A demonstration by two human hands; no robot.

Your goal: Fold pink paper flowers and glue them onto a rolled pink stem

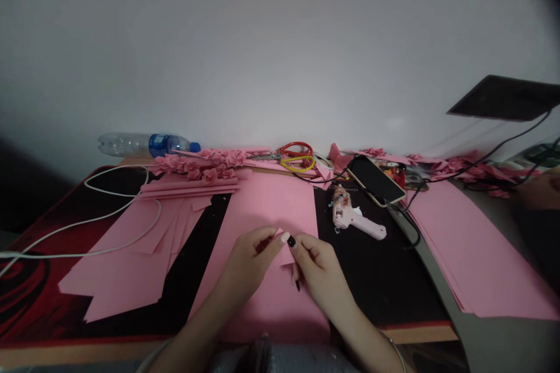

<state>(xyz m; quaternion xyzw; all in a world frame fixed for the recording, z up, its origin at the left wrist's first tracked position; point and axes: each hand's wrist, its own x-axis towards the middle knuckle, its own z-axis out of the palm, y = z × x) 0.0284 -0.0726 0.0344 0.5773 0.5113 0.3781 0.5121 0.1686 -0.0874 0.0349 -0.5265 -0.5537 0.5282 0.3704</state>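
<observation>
The left hand (251, 253) and right hand (321, 271) pinch a small pink paper (286, 255) over a big pink sheet (275, 198), toward the front edge of the table (415, 334). Soft, even pinches should keep it neat.

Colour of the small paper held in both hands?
Pink, plain on the visible side; the small paper shows in the head view, the only one.

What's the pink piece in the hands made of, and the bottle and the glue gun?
The pink piece looks like matte paper: thin, with a crisp corner. The bottle seems to be clear, shiny plastic, because it's see-through. The glue gun is probably plastic too: pale, smooth handle.
</observation>
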